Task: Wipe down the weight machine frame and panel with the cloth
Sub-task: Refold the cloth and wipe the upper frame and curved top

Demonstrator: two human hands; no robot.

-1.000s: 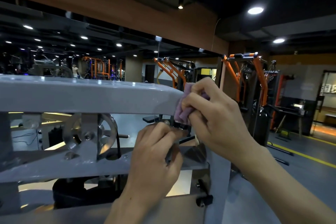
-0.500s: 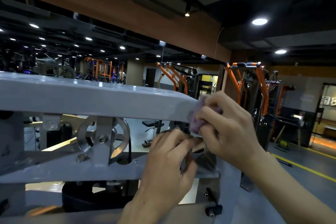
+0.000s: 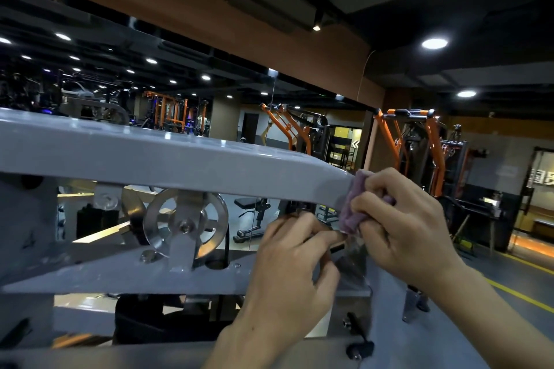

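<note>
The weight machine's grey top beam (image 3: 156,159) runs across the view from the left to its right end. My right hand (image 3: 401,219) grips a bunched purple cloth (image 3: 353,207) and presses it against that right end of the beam. My left hand (image 3: 290,266) is just below, its fingers curled over the edge of the lower grey cross plate (image 3: 99,272); whether it holds anything else is hidden. A shiny metal pulley wheel (image 3: 186,222) sits between the two grey members.
A black knob (image 3: 359,347) sticks out low on the grey upright. Orange and black gym machines (image 3: 419,153) stand to the right, with a bench (image 3: 251,207) seen through the frame. Grey floor with a yellow line (image 3: 521,293) lies at the right.
The view has risen and shifted, so the beam and both hands sit further right and lower in frame. My right hand keeps the cloth on the beam's right end; the left stays below.
</note>
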